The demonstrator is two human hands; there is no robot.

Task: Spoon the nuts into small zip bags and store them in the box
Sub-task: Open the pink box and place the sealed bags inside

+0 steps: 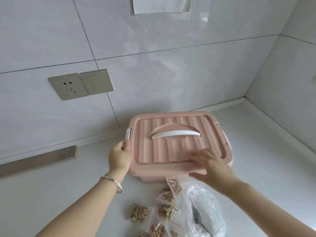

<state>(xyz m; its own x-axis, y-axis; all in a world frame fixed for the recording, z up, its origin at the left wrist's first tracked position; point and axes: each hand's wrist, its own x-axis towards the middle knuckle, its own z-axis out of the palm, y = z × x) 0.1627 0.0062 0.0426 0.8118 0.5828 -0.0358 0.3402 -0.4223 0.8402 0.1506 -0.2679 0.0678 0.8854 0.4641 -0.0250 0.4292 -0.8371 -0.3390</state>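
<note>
Fingers (126,145) of left hand (119,157) curled, pinching the lower end of the white latch (127,134) on the box's left side. Right hand (212,165) is motion-blurred, fingers spread fairly straight over the lid's front edge, thumb low by the rim; can't tell if it grips or only touches. Wall (153,65): glossy pale grey tiles with thin grout lines and a brushed metal-look socket plate (68,86). Counter (256,159): white, matte, faintly speckled. Box (148,178): pink plastic, rounded rectangle, at the back of the counter near the wall, between both hands. Its lid (171,151) is on, ribbed, with a white arched handle (176,134) lying flat. Large crinkly clear plastic bag (205,207) lies below the right hand. Small clear zip bags (168,196) of lumpy brown nuts (138,213) lie on the counter just in front of the box, between the forearms, apart from all fingers. Silver link bracelet (112,181) on left wrist.
</note>
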